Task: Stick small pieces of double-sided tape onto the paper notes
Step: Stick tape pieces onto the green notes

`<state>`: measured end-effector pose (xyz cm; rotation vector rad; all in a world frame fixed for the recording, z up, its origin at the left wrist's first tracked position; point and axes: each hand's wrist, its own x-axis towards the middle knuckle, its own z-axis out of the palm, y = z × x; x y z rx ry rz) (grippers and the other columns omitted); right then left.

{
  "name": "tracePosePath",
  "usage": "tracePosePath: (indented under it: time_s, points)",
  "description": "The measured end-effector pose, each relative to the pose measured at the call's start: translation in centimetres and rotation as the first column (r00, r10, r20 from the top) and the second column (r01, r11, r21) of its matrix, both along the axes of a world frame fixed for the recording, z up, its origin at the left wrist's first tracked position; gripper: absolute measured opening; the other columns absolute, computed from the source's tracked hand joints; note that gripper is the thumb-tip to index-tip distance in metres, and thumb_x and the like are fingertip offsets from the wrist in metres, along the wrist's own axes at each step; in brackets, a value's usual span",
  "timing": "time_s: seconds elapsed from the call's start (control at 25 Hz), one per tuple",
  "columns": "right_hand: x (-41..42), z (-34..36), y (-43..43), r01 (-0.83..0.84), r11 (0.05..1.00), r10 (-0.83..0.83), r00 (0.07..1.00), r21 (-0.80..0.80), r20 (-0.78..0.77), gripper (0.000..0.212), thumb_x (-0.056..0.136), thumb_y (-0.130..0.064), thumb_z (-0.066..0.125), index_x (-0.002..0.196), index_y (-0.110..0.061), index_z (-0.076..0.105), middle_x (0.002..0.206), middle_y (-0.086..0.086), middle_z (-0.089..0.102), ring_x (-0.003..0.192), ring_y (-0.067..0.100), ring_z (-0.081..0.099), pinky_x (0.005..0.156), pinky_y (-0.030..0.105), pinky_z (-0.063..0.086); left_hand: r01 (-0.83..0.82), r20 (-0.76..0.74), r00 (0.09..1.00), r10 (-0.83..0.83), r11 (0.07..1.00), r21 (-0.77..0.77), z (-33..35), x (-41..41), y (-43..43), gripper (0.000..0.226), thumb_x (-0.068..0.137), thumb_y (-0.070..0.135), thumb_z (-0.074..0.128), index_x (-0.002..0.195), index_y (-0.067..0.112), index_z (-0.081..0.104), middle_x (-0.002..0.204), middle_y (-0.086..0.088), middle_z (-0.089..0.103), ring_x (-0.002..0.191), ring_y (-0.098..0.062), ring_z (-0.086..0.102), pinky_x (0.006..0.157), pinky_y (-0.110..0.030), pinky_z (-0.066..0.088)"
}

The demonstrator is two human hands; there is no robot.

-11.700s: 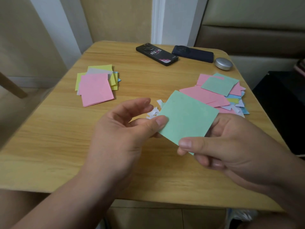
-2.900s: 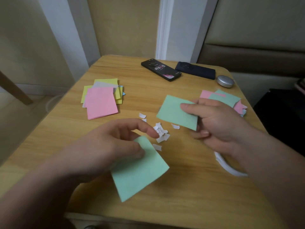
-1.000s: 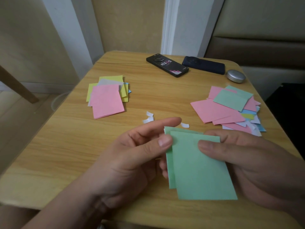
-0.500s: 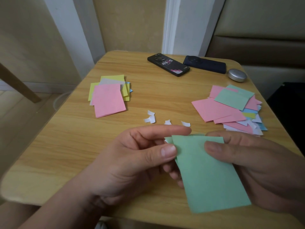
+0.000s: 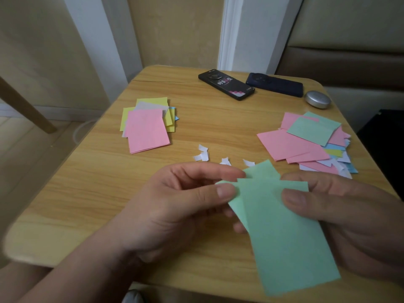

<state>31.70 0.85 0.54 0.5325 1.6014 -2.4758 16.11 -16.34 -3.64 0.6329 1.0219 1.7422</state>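
The only writing in view is a short row of white characters printed on the back of the black phone (image 5: 226,84), beside its round camera ring, too small and blurred to read.

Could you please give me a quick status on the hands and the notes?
Left hand and right hand both pinch the green notes, overlapped. No tape visible on top face. White scraps lie just beyond, nothing blocking.

This looks like a room in a home: a small wood-grain table (image 5: 91,193) with rounded corners stands by cream walls and white door trim (image 5: 225,31), a padded beige-and-brown sofa (image 5: 349,51) behind it, with two smartphones (image 5: 226,84) (image 5: 274,84) and a small silver case (image 5: 317,99) lying on it.
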Motion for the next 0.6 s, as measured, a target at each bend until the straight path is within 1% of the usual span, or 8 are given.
tracePosePath:
  time_s: [0.08, 0.16, 0.24, 0.32, 0.36, 0.44, 0.52, 0.6]
  points:
    - [0.1, 0.5, 0.5, 0.062, 0.995, -0.064, 0.998, 0.08, 0.019, 0.061, 0.043, -0.037, 0.099, 0.09, -0.004, 0.076, 0.093, 0.023, 0.075, 0.078, 0.031, 0.075, 0.069, 0.039, 0.061, -0.022, -0.161, 0.987, 0.014, 0.999, -0.045, 0.3, -0.7, -0.4, 0.022, 0.073, 0.006, 0.075, 0.095, 0.008, 0.079, 0.098, -0.029, 0.071, 0.092, -0.042, 0.064, 0.085, -0.039, 0.056]
    - [-0.1, 1.1, 1.0, 0.155, 0.968, -0.16, 0.987, 0.195, 0.008, 0.05, 0.045, -0.035, 0.096, 0.083, -0.008, 0.078, 0.091, 0.022, 0.075, 0.078, 0.032, 0.075, 0.065, 0.039, 0.061, 0.0, -0.288, 0.958, -0.016, 0.999, -0.052, 0.7, -1.2, -0.8, 0.021, 0.074, 0.008, 0.074, 0.094, 0.011, 0.079, 0.096, -0.025, 0.072, 0.092, -0.042, 0.065, 0.085, -0.041, 0.054]
    - [-0.5, 1.6, 1.6, 0.287, 0.935, -0.282, 0.958, 0.207, -0.051, 0.024, 0.057, -0.025, 0.082, 0.076, -0.011, 0.077, 0.085, 0.018, 0.076, 0.073, 0.029, 0.076, 0.06, 0.036, 0.059, 0.033, -0.325, 0.944, -0.051, 0.998, -0.06, 0.8, -1.4, -0.9, 0.018, 0.075, 0.009, 0.074, 0.092, 0.013, 0.078, 0.092, -0.018, 0.072, 0.089, -0.037, 0.064, 0.085, -0.042, 0.05]
    - [-0.7, 1.9, 1.6, 0.355, 0.913, -0.346, 0.935, 0.203, -0.078, 0.021, 0.066, -0.025, 0.069, 0.081, -0.011, 0.074, 0.07, 0.013, 0.073, 0.053, 0.024, 0.071, 0.044, 0.03, 0.054, 0.055, -0.326, 0.943, -0.071, 0.997, -0.058, 0.7, -1.2, -0.8, 0.015, 0.076, 0.009, 0.072, 0.09, 0.011, 0.076, 0.09, -0.016, 0.071, 0.086, -0.033, 0.065, 0.08, -0.037, 0.052]
    - [-0.7, 1.9, 1.3, 0.336, 0.914, -0.33, 0.942, 0.228, -0.065, 0.022, 0.07, -0.026, 0.066, 0.085, -0.012, 0.071, 0.06, 0.012, 0.067, 0.038, 0.021, 0.063, 0.036, 0.026, 0.048, 0.057, -0.328, 0.942, -0.071, 0.997, -0.051, 0.7, -1.1, -0.8, 0.014, 0.076, 0.009, 0.071, 0.09, 0.01, 0.075, 0.089, -0.017, 0.071, 0.084, -0.033, 0.064, 0.077, -0.033, 0.053]
    - [-0.6, 2.0, 0.4, 0.232, 0.94, -0.24, 0.971, 0.249, 0.0, 0.016, 0.075, -0.025, 0.069, 0.088, -0.017, 0.068, 0.052, 0.016, 0.059, 0.025, 0.021, 0.047, 0.034, 0.019, 0.041, 0.04, -0.342, 0.938, -0.053, 0.998, -0.045, 0.8, -0.8, -0.7, 0.014, 0.076, 0.013, 0.072, 0.089, 0.008, 0.074, 0.087, -0.02, 0.068, 0.082, -0.034, 0.062, 0.074, -0.032, 0.053]
    - [-0.5, 2.1, -0.3, 0.082, 0.976, -0.091, 0.995, 0.203, 0.036, 0.023, 0.073, -0.015, 0.081, 0.089, -0.02, 0.065, 0.056, 0.022, 0.06, 0.025, 0.021, 0.046, 0.033, 0.016, 0.038, 0.022, -0.364, 0.931, -0.037, 0.999, -0.043, 0.8, -0.6, -0.6, 0.014, 0.074, 0.014, 0.075, 0.087, 0.01, 0.073, 0.087, -0.017, 0.069, 0.082, -0.034, 0.061, 0.075, -0.038, 0.05]
    - [-0.5, 2.1, -0.6, 0.013, 0.989, -0.017, 1.0, 0.148, 0.025, 0.033, 0.068, -0.001, 0.081, 0.092, -0.015, 0.064, 0.066, 0.024, 0.065, 0.029, 0.02, 0.052, 0.03, 0.015, 0.036, 0.026, -0.364, 0.931, -0.04, 0.999, -0.043, 0.8, -0.4, -0.5, 0.015, 0.073, 0.009, 0.077, 0.087, 0.014, 0.072, 0.093, -0.018, 0.07, 0.085, -0.038, 0.059, 0.077, -0.048, 0.048]
